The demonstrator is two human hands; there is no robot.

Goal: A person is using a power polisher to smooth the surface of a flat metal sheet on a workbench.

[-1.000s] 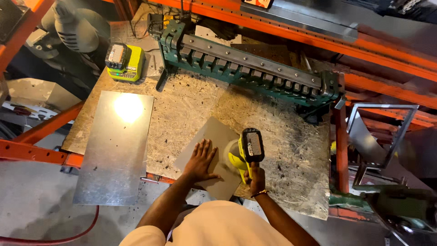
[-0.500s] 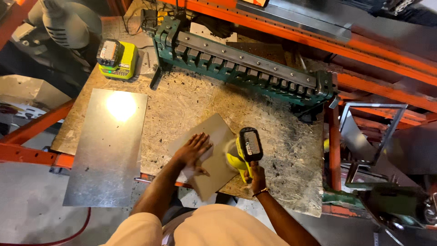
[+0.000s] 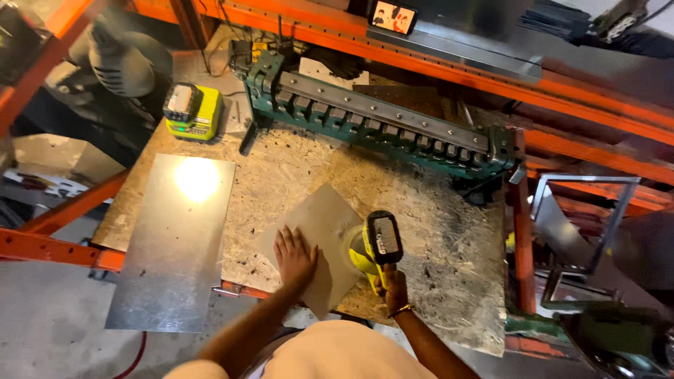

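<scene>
Left hand (image 3: 295, 254) lies flat, fingers spread wide, palm pressing on the small metal sheet (image 3: 319, 242) that sits turned like a diamond at the front edge of the table (image 3: 435, 238), its near corner hanging a bit over the edge. Right hand (image 3: 393, 286) is wrapped tight around the grip of a yellow cordless tool (image 3: 375, 245), w/ the tool's head on the sheet's right side. What the tool does exactly, cannot tell from here.

Sheet looks thin & light, stiff enough to stay flat but prob. it flexes and slides easy on the chipboard, so holding it down w/ a flat palm near the middle seems right. Edges are likely sharp; better keep fingers away from them.

Bigger shiny sheet (image 3: 175, 238) lies to the left, well apart.
</scene>
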